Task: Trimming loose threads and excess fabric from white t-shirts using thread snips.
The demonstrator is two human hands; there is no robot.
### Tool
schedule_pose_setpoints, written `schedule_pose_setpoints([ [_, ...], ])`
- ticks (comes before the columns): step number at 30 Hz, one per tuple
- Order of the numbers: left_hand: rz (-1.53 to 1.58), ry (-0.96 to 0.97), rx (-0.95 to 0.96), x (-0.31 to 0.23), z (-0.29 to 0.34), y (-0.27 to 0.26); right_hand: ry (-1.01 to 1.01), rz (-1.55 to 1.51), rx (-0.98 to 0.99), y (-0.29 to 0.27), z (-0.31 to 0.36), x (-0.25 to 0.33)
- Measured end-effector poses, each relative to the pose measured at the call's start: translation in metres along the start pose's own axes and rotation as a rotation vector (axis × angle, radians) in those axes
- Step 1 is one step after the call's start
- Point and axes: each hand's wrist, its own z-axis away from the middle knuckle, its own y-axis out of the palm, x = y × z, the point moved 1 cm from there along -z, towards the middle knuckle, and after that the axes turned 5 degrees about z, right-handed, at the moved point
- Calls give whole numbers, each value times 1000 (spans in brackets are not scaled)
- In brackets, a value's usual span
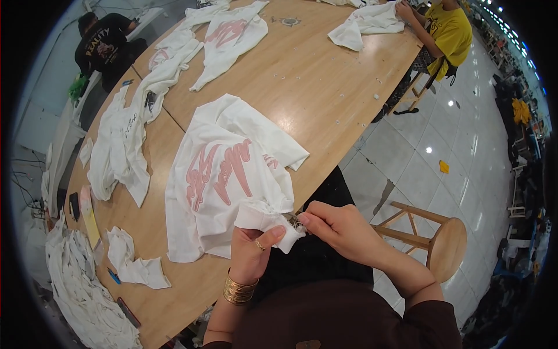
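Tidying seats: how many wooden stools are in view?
2: a round-seated stool at the lower right, and a partly hidden stool under the person in yellow, upper right. More may be hidden.

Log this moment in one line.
left hand: gripping edge of pink-lettered white garment | right hand: at that edge, grip unclear | garment: mostly on wooden table

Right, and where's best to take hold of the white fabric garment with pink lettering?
Probably the folded white cloth band, from its near left, thumb on top, as the left hand pinches it: it stands bunched and raised, whereas the lettered body lies spread on the tan wooden table. Avoid the band's right end; the right hand is there.
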Motion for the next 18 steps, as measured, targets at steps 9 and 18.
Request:
schedule_pose_setpoints([
  [9, -67, -36, 42, -6, 2, -3, -37, 93, 74, -5, 1, 3],
  [18, -357, 137, 50, -13, 2, 2, -20, 54, 98, -4, -5, 6],
])
